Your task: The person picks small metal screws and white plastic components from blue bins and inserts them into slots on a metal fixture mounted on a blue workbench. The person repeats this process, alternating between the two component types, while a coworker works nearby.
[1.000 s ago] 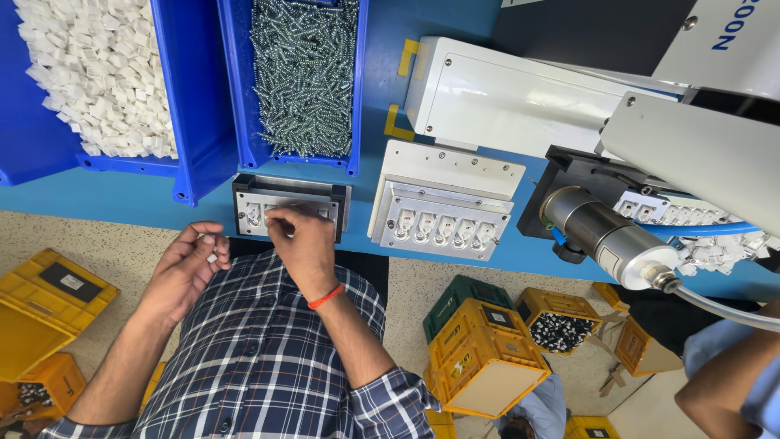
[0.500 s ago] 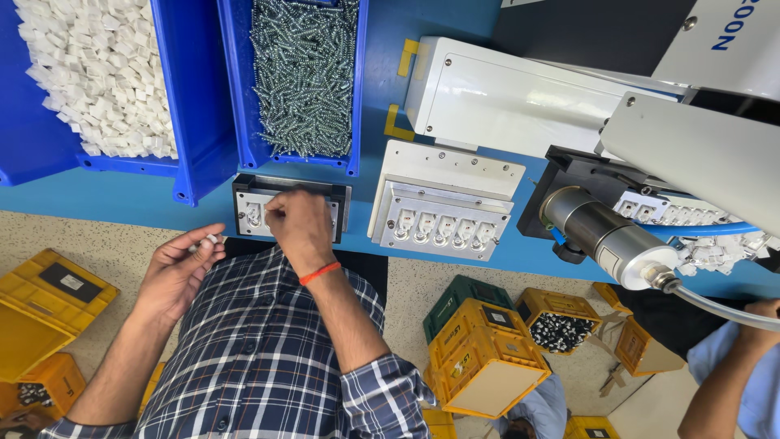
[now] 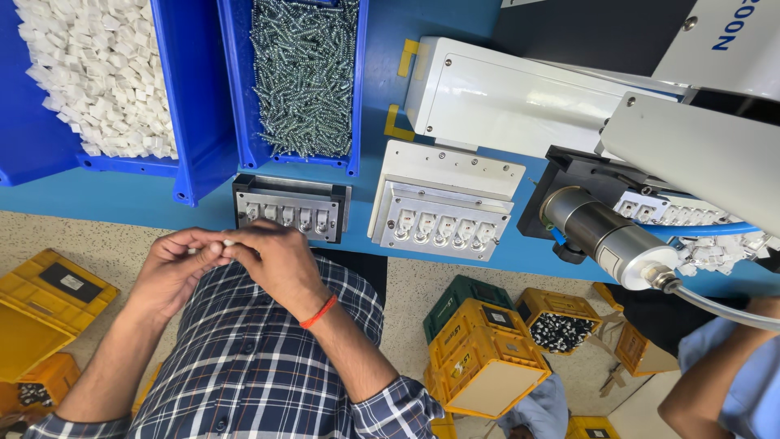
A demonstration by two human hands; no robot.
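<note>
Nearest the wearer, over the checked shirt, the left hand point(image 3: 175, 272) and right hand point(image 3: 276, 264) meet fingertip to fingertip. Both sets of fingers are pinched together on a small white plastic piece point(image 3: 225, 242), held in the air just short of the desk point(image 3: 97, 203) edge. Piece mostly hidden; visible part suggests its long axis runs left-right, one end toward each hand. Which end leads: cannot tell.

Just beyond the hands, the grey fixture plate point(image 3: 290, 209) shows a row of slots, each seemingly holding a white insert. Judgement: this row looks nearly or fully loaded; the piece in hand is not yet seated. A second fixture point(image 3: 443, 203) to its right also looks filled.

Farther back: blue bin of white parts point(image 3: 97, 73) at left, blue bin of screws point(image 3: 305, 77) beside it.
</note>
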